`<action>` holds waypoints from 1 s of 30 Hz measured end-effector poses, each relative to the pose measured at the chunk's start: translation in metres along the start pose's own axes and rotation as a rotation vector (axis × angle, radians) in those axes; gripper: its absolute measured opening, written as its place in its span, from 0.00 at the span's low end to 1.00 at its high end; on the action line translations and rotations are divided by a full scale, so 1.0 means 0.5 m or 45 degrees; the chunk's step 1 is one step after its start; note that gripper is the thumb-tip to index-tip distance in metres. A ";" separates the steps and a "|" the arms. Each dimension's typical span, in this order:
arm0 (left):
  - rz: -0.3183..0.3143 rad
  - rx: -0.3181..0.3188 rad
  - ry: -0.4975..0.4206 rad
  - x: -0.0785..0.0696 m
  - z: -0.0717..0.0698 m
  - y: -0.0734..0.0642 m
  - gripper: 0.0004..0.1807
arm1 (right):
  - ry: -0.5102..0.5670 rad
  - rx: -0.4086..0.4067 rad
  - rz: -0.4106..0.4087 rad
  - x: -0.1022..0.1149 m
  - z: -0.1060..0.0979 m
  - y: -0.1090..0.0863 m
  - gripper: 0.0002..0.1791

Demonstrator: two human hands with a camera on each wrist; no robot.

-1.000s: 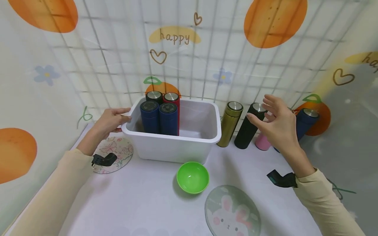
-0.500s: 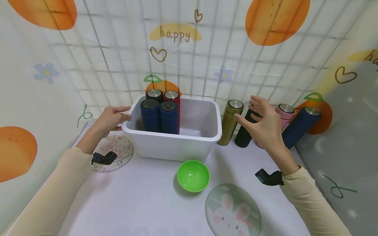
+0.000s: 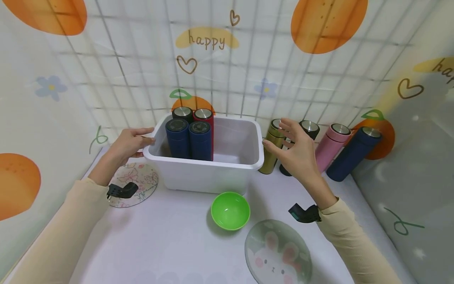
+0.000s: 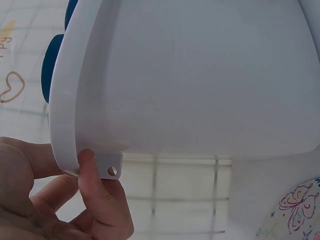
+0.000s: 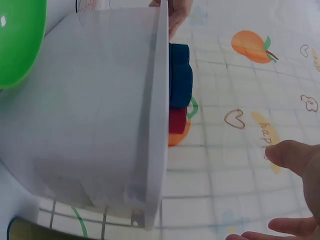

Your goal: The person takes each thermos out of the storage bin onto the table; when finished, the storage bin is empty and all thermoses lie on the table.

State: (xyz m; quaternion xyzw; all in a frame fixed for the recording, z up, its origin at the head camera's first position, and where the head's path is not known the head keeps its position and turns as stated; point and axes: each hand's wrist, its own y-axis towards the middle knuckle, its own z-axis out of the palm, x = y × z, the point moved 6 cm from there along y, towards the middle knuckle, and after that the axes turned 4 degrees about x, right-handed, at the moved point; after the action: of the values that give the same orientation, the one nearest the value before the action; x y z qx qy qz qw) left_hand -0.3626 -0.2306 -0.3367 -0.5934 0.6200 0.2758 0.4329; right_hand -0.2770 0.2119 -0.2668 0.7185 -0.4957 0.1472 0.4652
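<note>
My left hand [image 3: 125,146] grips the left rim of a white plastic bin [image 3: 202,177]; in the left wrist view its thumb and a finger pinch the rim [image 4: 67,115] by a small holed tab. Inside the bin's left half stand a black thermos [image 3: 182,113], a red thermos [image 3: 203,114] and two dark blue thermoses [image 3: 177,140]. My right hand [image 3: 298,152], fingers spread and holding nothing, hovers by the bin's right end, partly in front of a gold thermos [image 3: 269,157] and a black thermos [image 3: 309,128].
Farther right, a pink thermos [image 3: 331,146] and another dark blue thermos [image 3: 354,154] lean against the back. A green bowl [image 3: 230,211] sits before the bin. A rabbit mat [image 3: 278,252] lies front right, a floral mat [image 3: 138,183] under the left wrist. A curtained grid stands behind.
My right hand has moved left from in front of the pink thermos to the gold one, uncovering the pink and blue thermoses. The left hand stays on the bin's rim.
</note>
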 end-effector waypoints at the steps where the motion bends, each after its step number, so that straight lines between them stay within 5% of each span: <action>1: 0.002 0.002 0.000 0.000 0.000 0.000 0.33 | 0.004 0.003 -0.003 0.002 0.006 0.001 0.39; 30: 0.022 -0.011 0.013 0.004 -0.004 0.004 0.33 | 0.129 0.192 0.053 0.036 0.171 0.026 0.40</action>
State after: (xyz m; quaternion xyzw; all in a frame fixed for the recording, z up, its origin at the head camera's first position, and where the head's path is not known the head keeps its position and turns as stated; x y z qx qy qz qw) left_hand -0.3649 -0.2333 -0.3378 -0.5912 0.6261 0.2790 0.4249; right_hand -0.3009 0.1308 -0.2928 0.7326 -0.4741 0.2299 0.4310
